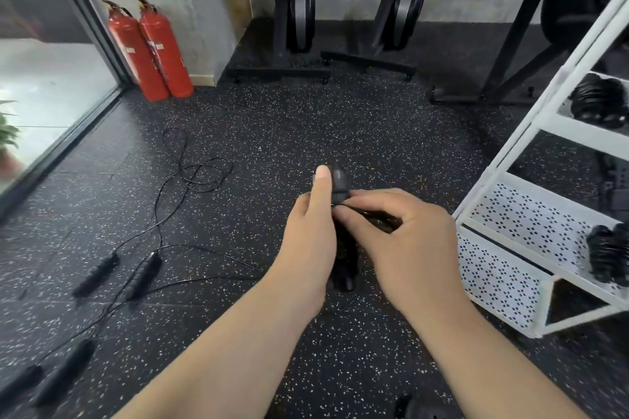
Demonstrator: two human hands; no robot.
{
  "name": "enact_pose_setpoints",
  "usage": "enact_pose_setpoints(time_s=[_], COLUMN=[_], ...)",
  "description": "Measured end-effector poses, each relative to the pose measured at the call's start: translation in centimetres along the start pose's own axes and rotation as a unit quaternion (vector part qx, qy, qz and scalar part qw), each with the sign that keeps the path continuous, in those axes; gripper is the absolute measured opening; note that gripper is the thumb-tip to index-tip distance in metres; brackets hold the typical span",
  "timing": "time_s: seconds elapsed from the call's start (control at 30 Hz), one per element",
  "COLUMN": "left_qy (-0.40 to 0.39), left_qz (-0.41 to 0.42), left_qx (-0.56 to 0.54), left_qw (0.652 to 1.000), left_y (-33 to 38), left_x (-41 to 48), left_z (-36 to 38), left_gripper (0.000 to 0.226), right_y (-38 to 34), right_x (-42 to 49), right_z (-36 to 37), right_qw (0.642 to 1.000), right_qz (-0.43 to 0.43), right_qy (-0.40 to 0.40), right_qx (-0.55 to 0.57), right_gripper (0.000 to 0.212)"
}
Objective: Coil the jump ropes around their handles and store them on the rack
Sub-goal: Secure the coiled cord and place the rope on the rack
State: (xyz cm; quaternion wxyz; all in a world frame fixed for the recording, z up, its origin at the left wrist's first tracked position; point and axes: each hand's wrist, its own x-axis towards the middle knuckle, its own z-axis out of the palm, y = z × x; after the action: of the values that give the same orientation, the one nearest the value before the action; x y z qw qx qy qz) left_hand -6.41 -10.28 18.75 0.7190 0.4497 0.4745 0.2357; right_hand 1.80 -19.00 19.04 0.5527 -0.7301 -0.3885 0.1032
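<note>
handles [339,182] gripped by left hand [311,235] | rope [374,214] pinched by right hand [405,231] | risk: rope unwound if pinch tension is lost

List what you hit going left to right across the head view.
Plant → fire extinguishers → left hand → right hand → rack. Skipped for overlap: held jump rope, floor ropes.

a gym – speckled rubber floor [306,119], upright rowing machines [299,10], white rack [531,133] of coiled ropes.
</note>
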Motion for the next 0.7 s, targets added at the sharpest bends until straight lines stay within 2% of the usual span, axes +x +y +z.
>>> enact_pose_setpoints(time_s=[0.1, 0.23, 0.37, 0.47, 0.57, 0.7], left_qy=[-0.021, -0.138, -0.195, -0.197, -0.196, -0.134], left_qz=[-0.037, -0.036, -0.023, 0.003, 0.013, 0.028], left_qx=[-0.025, -0.077, -0.115, -0.1, -0.089, -0.11], left_qw=[0.999, 0.987, 0.974, 0.975, 0.977, 0.984], left_y=[1.0, 1.4, 1.3, 1.2, 1.0, 0.9], left_x=[0.0, -0.5, -0.3, -0.2, -0.2, -0.6], left_z=[-0.5, -0.5, -0.7, -0.9, -1.0, -0.4], left_gripper=[0.064, 0.08, 0.075, 0.073, 0.072, 0.056], right_y=[-0.3, -0.2, -0.1, -0.1, -0.3, -1.2], right_x=[1.0, 1.8, 2.6, 2.5, 1.8, 0.7], right_z=[-1.2, -1.9, -3.1, -3.1, -2.4, -0.9], right_qw=[0.999, 0.988, 0.976, 0.97, 0.961, 0.936], right_qz=[0.019, 0.039, 0.044, 0.06, 0.088, 0.124], right_qy=[-0.04, -0.048, -0.058, -0.047, 0.012, 0.076], right_qx=[0.029, 0.141, 0.203, 0.232, 0.26, 0.32], right_gripper=[0.017, 0.019, 0.022, 0.023, 0.037, 0.053])
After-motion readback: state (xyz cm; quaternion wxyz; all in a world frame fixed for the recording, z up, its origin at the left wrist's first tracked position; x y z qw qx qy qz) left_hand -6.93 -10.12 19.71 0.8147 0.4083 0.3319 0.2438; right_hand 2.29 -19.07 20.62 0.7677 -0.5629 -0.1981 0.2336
